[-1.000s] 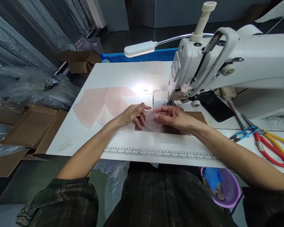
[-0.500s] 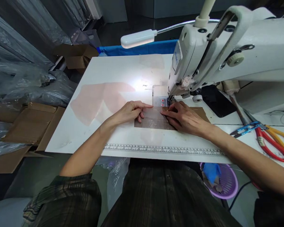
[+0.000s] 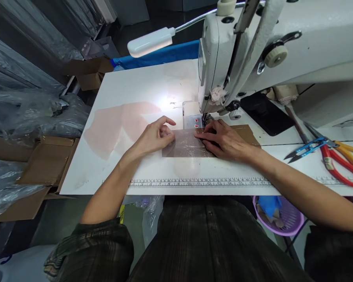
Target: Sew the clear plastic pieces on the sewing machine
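Observation:
A thin translucent sheet (image 3: 184, 144) lies flat on a brown cardboard piece (image 3: 247, 133) on the white sewing table (image 3: 141, 86), just in front of the needle of the white sewing machine (image 3: 253, 51). My left hand (image 3: 154, 136) rests at the sheet's left edge with the fingers curled and the forefinger out. My right hand (image 3: 222, 139) lies flat on the sheet's right part, fingers stretched toward the presser foot and pressing it down.
A lit gooseneck lamp (image 3: 148, 41) hangs over the table. Blue thread snips (image 3: 306, 149) and red and yellow scissors (image 3: 344, 164) lie at the right. A printed ruler (image 3: 200, 183) runs along the front edge. A purple basket (image 3: 278, 217) sits below, cardboard boxes (image 3: 32, 172) left.
The sheet, held up between both hands a second ago, now lies flat on the cardboard. Both hands have come down onto it, and my view has moved closer to the machine.

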The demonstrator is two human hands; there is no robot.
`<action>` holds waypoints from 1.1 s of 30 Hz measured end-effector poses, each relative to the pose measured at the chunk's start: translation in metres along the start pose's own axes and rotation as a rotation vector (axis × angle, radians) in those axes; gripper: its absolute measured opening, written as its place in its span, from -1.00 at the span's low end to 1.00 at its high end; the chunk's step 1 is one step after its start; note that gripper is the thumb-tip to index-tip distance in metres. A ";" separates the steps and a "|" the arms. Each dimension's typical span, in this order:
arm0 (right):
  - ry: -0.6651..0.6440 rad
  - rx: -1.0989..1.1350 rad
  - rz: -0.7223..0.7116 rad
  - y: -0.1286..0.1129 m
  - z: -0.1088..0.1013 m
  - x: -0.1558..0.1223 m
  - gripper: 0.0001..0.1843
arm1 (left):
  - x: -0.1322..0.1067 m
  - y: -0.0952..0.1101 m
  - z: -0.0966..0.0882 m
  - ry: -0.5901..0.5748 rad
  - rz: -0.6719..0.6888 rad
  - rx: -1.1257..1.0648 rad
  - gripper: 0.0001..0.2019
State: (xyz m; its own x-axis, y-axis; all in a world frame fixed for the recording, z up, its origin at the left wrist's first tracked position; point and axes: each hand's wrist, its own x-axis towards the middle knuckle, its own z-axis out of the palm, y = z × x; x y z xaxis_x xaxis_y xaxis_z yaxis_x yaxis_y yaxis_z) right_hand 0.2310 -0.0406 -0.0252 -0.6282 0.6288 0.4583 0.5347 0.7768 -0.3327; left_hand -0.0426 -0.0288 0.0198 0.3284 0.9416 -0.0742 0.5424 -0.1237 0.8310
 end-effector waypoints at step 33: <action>-0.066 0.106 0.123 0.004 -0.007 -0.003 -0.60 | 0.012 -0.012 0.014 0.214 -0.099 -0.103 -0.39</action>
State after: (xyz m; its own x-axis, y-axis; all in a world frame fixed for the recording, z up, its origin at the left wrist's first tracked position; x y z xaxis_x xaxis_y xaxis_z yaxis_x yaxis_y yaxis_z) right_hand 0.2389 -0.0395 -0.0223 -0.5992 0.7176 0.3550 0.5494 0.6911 -0.4695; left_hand -0.0338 -0.0203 0.0013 0.1004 0.9937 -0.0487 0.4786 -0.0053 0.8780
